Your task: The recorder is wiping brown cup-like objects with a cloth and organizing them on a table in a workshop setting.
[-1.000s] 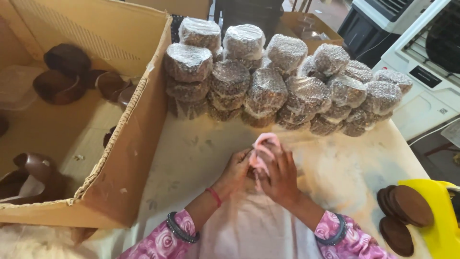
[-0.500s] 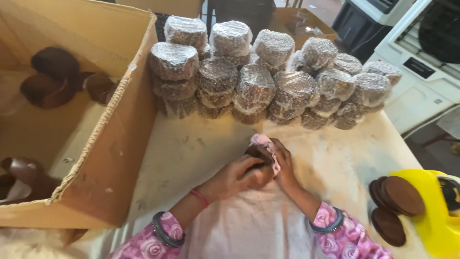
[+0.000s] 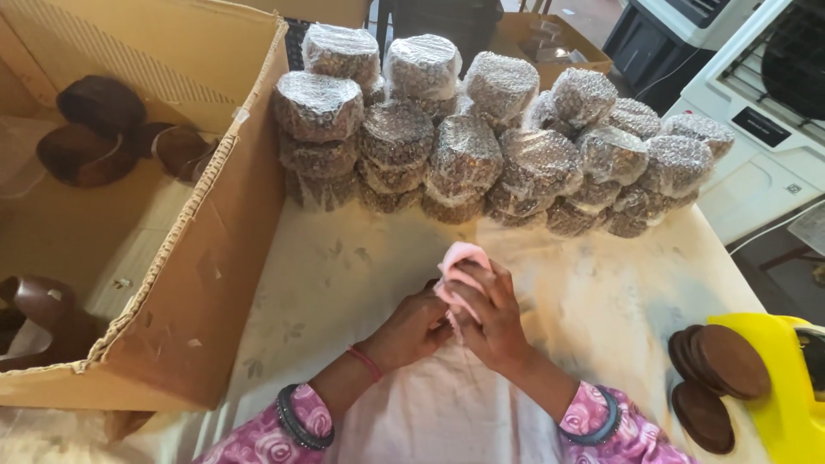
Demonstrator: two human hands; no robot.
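While our wrists are angling inward at six o'clock, our left hand [image 3: 411,326] and right hand [image 3: 488,320] are curling fingers closed around a pink cloth [image 3: 460,268] over the table [image 3: 344,283].

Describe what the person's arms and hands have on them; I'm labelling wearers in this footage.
Both arms wear pink sleeves with a flower print, pushed back from the wrists. The left hand has a thin red wrist band and dark bangles near the cuff. The right hand is bare, with dark bangles at its cuff.

sleeves [image 3: 601,434]: pink floral print, dark beaded cuffs
left wrist [image 3: 367,363]: thin red band
hands [image 3: 494,322]: bare, no rings seen
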